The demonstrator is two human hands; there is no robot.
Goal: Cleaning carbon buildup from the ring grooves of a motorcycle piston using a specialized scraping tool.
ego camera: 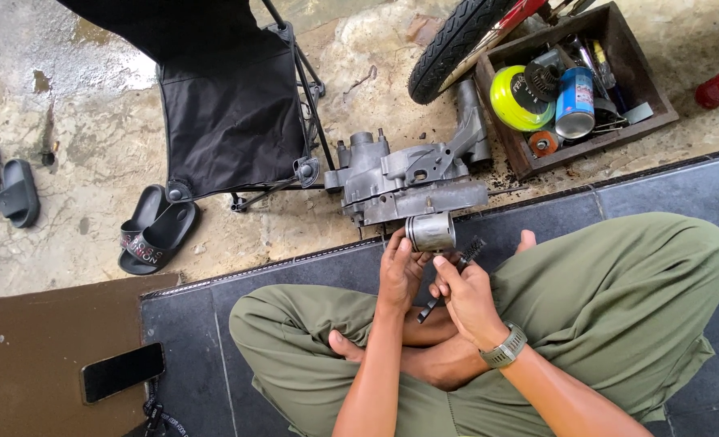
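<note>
I sit cross-legged on dark floor tiles (618, 202), both forearms reaching forward over my lap. My left hand (400, 271) is raised with the fingers curled up around a piston (430, 231), gripping it from below and from the side so that it sits on my fingertips, lying on its side. My right hand (466, 295), with a metal watch (505, 348) on the wrist, is closed around the handle of a small dark brush (456, 271); the thumb presses along the top, and the bristled end points up and to the right, just beside the piston. Whether the bristles touch it I cannot tell.

The piston is a short grey metal cylinder, dull and slightly shiny, with a darker band of grooves near one end. It hangs in front of my knees, just above the edge of the tiles.

Right behind it on the concrete lies a grey engine case (408, 178). A wooden box (610, 121) of cans and tools stands to the right, a folding chair (230, 105) to the left.
</note>
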